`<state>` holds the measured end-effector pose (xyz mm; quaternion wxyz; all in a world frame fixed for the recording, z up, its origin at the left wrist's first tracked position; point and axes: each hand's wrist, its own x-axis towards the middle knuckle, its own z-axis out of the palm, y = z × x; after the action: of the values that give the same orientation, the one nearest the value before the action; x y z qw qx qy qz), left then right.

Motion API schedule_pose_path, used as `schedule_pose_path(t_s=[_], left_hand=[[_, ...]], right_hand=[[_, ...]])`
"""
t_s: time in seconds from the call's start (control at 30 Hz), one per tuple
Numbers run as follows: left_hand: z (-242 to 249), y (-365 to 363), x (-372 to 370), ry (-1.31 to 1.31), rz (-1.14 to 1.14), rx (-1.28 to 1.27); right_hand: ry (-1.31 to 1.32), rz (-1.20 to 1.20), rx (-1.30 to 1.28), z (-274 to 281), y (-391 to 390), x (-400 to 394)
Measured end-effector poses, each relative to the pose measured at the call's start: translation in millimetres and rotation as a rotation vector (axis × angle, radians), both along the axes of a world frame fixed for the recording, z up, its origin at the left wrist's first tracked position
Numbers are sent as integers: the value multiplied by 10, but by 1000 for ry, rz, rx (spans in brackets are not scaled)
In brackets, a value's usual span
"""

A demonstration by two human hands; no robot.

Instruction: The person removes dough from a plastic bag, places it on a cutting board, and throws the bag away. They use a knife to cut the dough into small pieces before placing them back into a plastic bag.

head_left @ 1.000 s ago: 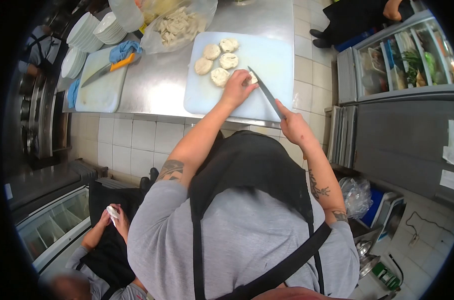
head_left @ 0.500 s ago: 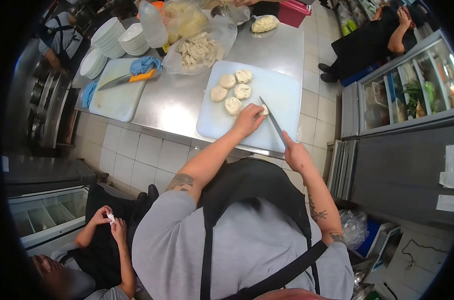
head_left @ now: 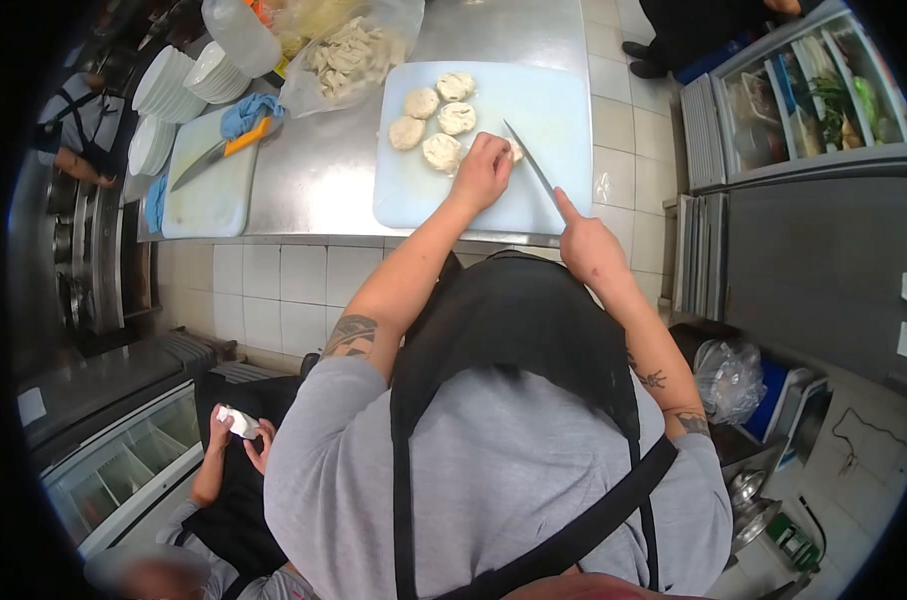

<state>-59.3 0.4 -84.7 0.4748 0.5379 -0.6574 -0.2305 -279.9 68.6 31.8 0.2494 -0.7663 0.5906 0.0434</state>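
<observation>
My left hand [head_left: 482, 172] is closed, its fingertips pinching a small pale, dough-like piece [head_left: 516, 149] on the light blue cutting board [head_left: 549, 95]. My right hand [head_left: 594, 248] grips a knife [head_left: 536, 165] by the handle, with the index finger stretched along it. The blade slants up and to the left, its edge right beside the pinched piece. Left of the blade lie several pale round dough-like pieces [head_left: 457, 118] in a cluster, the lowest one close to my left fingers.
On the steel table [head_left: 304, 180] stand a clear bag of pale strips [head_left: 349, 60], stacked white plates [head_left: 164, 85] and a second board [head_left: 209, 200] with an orange-handled knife [head_left: 224, 150] and blue cloth [head_left: 252, 115]. A co-worker [head_left: 224, 500] holds something white at lower left. A fridge [head_left: 814, 90] is right.
The view has shifted, so the table sits higher in it. My hands keep their hold on the piece and the knife. The co-worker's white item shows larger between the hands.
</observation>
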Motion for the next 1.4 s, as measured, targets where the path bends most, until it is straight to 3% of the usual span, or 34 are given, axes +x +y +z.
schedule_pose_path(t_s=[0.3, 0.7, 0.9, 1.0, 1.1, 1.2, 1.3, 1.4], left_hand=[[58, -10, -34, -66, 7, 13], [72, -11, -59, -116, 10, 29], [41, -25, -43, -97, 12, -7], [112, -7, -10, -91, -35, 100], [315, -20, 94, -210, -172, -48], [634, -91, 161, -641, -346, -124], [508, -310, 218, -849, -474, -16], [457, -332, 234, -869, -520, -19]], right_hand=[[-36, 88, -23, 305, 105, 8], [24, 145, 67, 298, 82, 36], [45, 164, 60, 88, 56, 24], [28, 160, 60, -118, 26, -29], [58, 208, 28, -252, 12, -113], [96, 203, 81, -161, 2, -84], [108, 225, 47, -214, 28, -182], [136, 242, 84, -112, 179, -447]])
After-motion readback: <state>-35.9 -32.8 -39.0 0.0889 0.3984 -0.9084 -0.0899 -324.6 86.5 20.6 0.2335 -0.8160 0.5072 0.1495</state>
